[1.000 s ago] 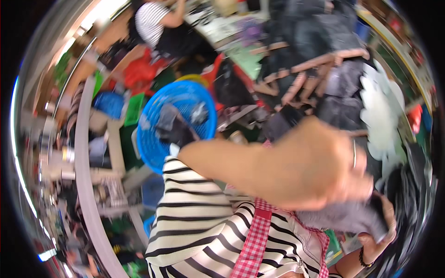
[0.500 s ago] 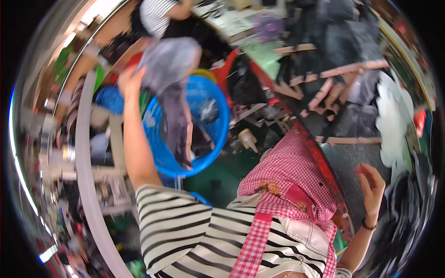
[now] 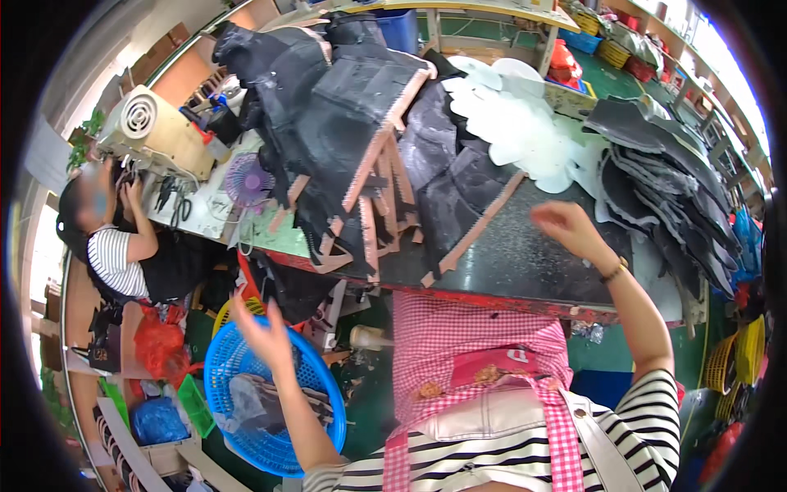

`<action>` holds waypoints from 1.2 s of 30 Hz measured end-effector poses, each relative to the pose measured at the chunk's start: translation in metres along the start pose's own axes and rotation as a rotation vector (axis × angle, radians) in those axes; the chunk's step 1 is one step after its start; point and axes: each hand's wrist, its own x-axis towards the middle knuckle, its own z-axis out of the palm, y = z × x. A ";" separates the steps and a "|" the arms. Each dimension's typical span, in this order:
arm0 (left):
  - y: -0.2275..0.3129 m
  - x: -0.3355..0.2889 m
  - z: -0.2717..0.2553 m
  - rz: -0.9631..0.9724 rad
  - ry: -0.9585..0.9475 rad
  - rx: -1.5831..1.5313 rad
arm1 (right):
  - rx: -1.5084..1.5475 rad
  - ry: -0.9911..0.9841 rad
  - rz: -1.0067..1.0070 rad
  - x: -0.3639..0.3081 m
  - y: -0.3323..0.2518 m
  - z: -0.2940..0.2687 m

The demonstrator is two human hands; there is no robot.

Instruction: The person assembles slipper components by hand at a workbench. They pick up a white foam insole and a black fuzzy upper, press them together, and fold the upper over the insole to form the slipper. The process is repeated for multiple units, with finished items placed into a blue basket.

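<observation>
1. Far left: a seated co-worker [image 3: 123, 254] in a striped top, head near a beige machine [image 3: 156, 135] on the tabletop's left end.
2. Below that person: red bag [image 3: 156, 344], blue bag [image 3: 156, 420], green crate [image 3: 195, 403] on the floor.
3. Blue basket [image 3: 225, 385], round, on the floor at lower left; grey and dark fabric pcs [image 3: 266, 402] lie inside.
4. Left hand [image 3: 261, 332] hangs above the basket's upper rim, fingers spread wide, palm empty, touching nothing. A yellow basket [image 3: 229, 310] rim peeks out just behind it.
5. Small purple fan [image 3: 246, 182] on the tabletop, right of the machine.
6. Big heap of black pcs w/ tan edges [image 3: 352, 139] covers the tabletop's left-centre, draped over the front edge.
7. Tabletop [image 3: 525, 262]: dark surface, red front edge, bare strip in the middle.
8. White foam shapes [image 3: 516, 123] at the back, centre-right.
9. Right hand [image 3: 566, 228] is over the bare strip, fingers loosely curled and partly open, holding nothing; bracelet at the wrist. Can't tell if it touches the surface.
10. Stack of dark grey sheets [image 3: 664, 180] at right, near the right hand but apart.
11. Far right floor: yellow baskets [image 3: 738, 353].
12. Bottom centre: the person's pink checked apron [image 3: 467, 344] over a striped shirt.
</observation>
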 end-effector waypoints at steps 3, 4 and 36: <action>0.173 0.089 0.048 0.541 -0.024 -0.084 | -0.148 0.177 -0.013 0.035 0.012 0.000; 0.213 0.109 0.065 0.636 0.016 -0.042 | -0.234 0.250 -0.070 0.045 0.011 0.002; 0.319 0.093 0.148 1.550 -0.228 -0.155 | -0.667 0.090 0.153 0.003 0.076 -0.125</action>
